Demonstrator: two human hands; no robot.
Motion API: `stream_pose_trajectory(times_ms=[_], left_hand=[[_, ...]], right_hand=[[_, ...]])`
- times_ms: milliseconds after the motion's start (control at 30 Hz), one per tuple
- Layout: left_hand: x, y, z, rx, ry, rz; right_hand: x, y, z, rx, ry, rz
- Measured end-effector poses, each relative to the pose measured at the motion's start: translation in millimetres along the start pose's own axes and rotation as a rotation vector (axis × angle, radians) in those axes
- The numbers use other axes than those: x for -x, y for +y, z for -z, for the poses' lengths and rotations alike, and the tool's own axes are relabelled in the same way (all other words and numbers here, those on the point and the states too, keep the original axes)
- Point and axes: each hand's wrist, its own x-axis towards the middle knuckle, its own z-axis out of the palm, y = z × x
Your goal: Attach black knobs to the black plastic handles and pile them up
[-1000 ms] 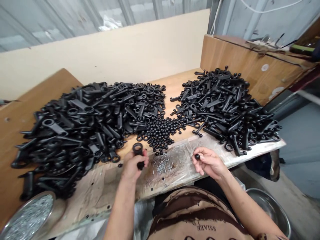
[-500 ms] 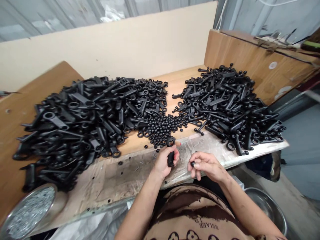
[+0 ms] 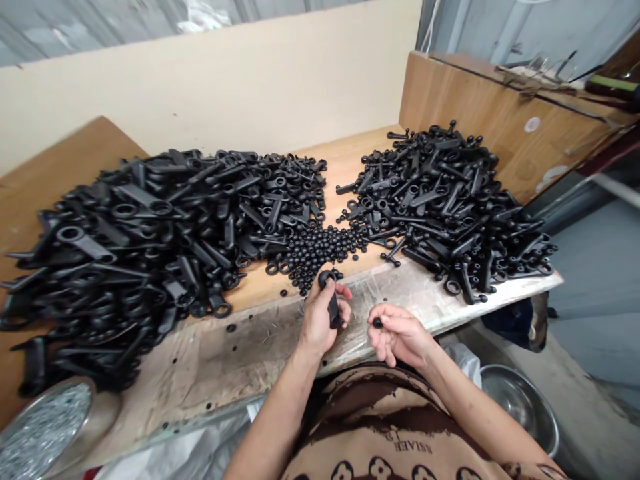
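Observation:
My left hand [image 3: 320,319] is closed around a black plastic crank handle [image 3: 333,308], its ring end up near my thumb. A little to the right, my right hand [image 3: 400,335] pinches a small black ball knob [image 3: 377,323] between thumb and fingertips. The two hands are apart, over the front edge of the bench. Just beyond them lies a heap of small black balls [image 3: 320,250]. On the left rises a big pile of black handles [image 3: 165,220]; the pile on the right [image 3: 445,200] has handles with ball knobs on their ends.
A metal bowl of small shiny metal pieces [image 3: 47,417] stands at the front left. Wooden side boards [image 3: 480,113] and a pale back board [image 3: 225,87] enclose the bench. Below the right edge sits a steel basin [image 3: 520,407]. Loose pins [image 3: 270,332] lie on the worn front strip [image 3: 210,360].
The view has shifted slightly to the right. In my left hand the crank handle has turned a little and my thumb now lies by its ring. My right hand still pinches the ball knob.

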Motion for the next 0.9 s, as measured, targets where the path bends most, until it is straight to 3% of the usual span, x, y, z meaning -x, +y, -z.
stream_pose_trajectory(times_ms=[133,300,433,533,667,800,900], left_hand=[[-1,1,-0.8,0.045,0.034,-0.037],[-1,4,-5.4,0.066,0.049,-0.126],[2,6,-8.6,0.141,0.041,-0.104],[5,7,-9.4,0.202,0.038,-0.049],[7,7,-10.8,0.240,0.062,-0.020],[9,6,-14.1,0.236,0.099,-0.057],[12,4,-16.6,0.197,0.107,-0.085]], right_hand=[[1,5,-5,0.168,0.083,0.096],[3,8,-14,0.588,0.214,0.258],[0,9,-18,0.972,0.209,0.506],[-4,12,-20,1.106,0.188,0.617],[-6,15,-19,1.154,0.172,0.626],[-3,17,-18,1.173,0.178,0.554],[0,17,-20,1.197,0.159,0.582]])
